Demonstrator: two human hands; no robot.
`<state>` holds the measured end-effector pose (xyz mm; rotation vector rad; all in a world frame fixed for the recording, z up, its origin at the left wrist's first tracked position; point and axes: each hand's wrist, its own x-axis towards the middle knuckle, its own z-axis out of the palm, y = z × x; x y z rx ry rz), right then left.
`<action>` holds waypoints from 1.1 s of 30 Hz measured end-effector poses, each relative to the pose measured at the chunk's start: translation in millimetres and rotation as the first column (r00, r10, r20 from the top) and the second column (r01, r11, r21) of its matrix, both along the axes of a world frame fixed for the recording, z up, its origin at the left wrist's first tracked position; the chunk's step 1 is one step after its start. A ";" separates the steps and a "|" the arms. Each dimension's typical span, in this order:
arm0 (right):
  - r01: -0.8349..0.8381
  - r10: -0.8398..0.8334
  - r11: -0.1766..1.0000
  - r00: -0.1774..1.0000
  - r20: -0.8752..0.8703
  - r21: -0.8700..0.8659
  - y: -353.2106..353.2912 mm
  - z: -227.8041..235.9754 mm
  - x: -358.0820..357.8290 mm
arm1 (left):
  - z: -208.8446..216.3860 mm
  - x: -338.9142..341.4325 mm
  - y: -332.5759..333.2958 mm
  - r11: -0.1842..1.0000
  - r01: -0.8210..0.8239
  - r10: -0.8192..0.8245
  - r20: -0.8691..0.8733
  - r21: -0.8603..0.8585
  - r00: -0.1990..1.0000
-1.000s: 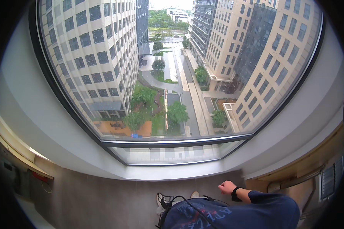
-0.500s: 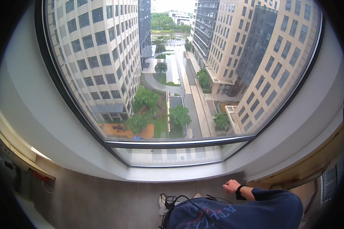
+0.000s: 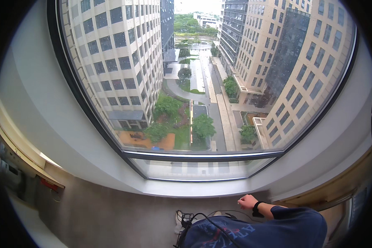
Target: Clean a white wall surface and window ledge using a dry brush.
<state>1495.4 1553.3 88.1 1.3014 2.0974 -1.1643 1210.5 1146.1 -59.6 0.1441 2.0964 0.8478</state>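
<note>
My right hand (image 3: 248,201) is raised in front of my body, near the low sill under the window. Its fingers are curled into a loose fist, and no object shows in it. A black wristband (image 3: 258,209) sits on that wrist, below the short dark blue sleeve (image 3: 295,217). My left hand is out of the picture. Black cables (image 3: 208,219) run across the front of my dark blue shirt. Below them a light-coloured shoe (image 3: 179,223) shows on the floor.
A large window (image 3: 202,103) with a dark frame and droplets on its glass fills the view ahead. Its white sill (image 3: 194,189) curves above the grey floor (image 3: 111,213). Wood-edged furniture (image 3: 330,188) stands at the right, and a wood-edged counter (image 3: 27,165) at the left.
The view has swung slightly left, so the window and buildings sit further right. My right hand has shifted a little leftward in the picture and stays closed.
</note>
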 end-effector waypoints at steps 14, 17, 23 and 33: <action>0.135 -0.134 0.991 0.989 0.065 -0.014 -12.3 -11.8 49.2 | 3.9 7.1 -25.4 0.996 -0.089 0.089 -0.017 -0.019 0.996; 0.148 -0.147 0.989 0.988 0.047 -0.017 -17.1 -25.4 62.2 | -0.1 17.6 -38.4 0.993 -0.113 0.113 -0.016 -0.030 0.993; 0.111 -0.108 0.992 0.993 0.053 -0.060 -17.7 -21.2 49.9 | -17.8 58.0 -103.8 0.983 -0.182 0.182 -0.019 -0.034 0.983; 0.237 -0.248 0.969 0.926 -0.284 -0.074 -13.5 -72.3 39.4 | 36.3 14.0 -15.4 0.875 0.485 -0.477 -0.142 0.020 0.867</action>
